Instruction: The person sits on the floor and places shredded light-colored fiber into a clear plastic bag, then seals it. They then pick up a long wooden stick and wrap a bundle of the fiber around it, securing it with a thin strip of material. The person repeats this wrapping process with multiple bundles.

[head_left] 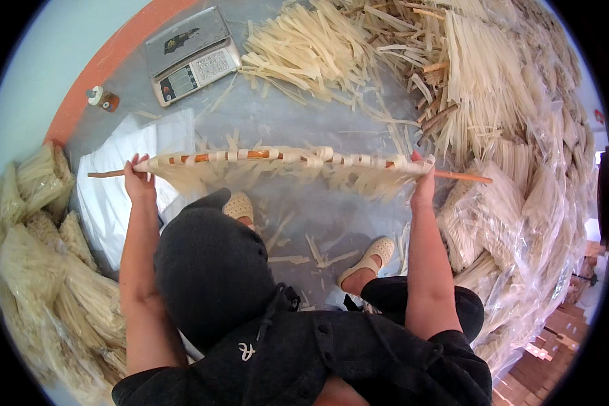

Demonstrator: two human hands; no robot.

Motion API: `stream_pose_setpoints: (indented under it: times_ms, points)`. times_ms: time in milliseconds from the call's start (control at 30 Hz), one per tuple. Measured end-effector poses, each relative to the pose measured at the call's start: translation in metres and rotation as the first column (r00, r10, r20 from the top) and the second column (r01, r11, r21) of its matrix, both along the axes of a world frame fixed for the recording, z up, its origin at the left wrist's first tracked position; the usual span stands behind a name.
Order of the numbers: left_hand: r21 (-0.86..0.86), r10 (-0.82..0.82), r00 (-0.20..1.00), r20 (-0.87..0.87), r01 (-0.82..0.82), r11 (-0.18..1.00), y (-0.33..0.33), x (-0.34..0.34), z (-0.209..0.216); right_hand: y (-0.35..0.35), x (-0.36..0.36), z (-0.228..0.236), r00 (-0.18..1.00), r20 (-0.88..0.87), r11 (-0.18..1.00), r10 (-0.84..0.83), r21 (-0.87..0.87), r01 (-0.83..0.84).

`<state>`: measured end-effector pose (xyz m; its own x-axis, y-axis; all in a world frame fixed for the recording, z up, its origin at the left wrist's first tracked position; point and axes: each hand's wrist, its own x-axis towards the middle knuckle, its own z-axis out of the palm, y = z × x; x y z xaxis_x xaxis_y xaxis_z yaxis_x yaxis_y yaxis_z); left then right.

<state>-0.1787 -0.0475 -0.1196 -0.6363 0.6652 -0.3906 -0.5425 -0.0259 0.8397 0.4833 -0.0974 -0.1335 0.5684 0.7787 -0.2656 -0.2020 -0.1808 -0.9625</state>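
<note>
A long thin wooden stick (258, 154) stretches across in front of me, bowed slightly upward in the middle. Pale flat dried noodles (369, 178) loop over it and hang down, with bare wood showing between some loops. My left hand (140, 179) is closed around the stick near its left end. Near the other end, my right hand (423, 181) grips it the same way. Both stick tips poke out past my hands. Beneath the left hand lies a white plastic sack (105, 203) on the grey floor.
A digital weighing scale (213, 66) and a small bottle (103, 99) stand at the far left. Loose noodles (308, 47) are heaped at the back. Hanging noodles and sticks (440, 122) lie far right. Bagged noodles (30, 264) line the left; more plastic-wrapped bundles (541, 210) crowd the right.
</note>
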Motion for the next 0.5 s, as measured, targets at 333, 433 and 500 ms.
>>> stream_pose_setpoints:
  times_ms: [333,433,500]
  points:
    - [0.087,-0.328,0.938,0.116,0.319,0.944,0.010,0.086,-0.012,0.013,-0.112,0.018,0.991,-0.055,0.966,0.123,0.235,-0.107]
    - [0.265,-0.540,0.840,0.057,0.509,0.819,0.000,0.082,-0.017,0.012,-0.134,0.036,0.995,0.045,0.937,0.092,0.333,-0.102]
    - [0.294,-0.651,0.756,0.074,0.607,0.738,0.005,0.109,-0.056,0.012,-0.164,0.014,0.988,-0.066,0.976,0.138,0.180,-0.124]
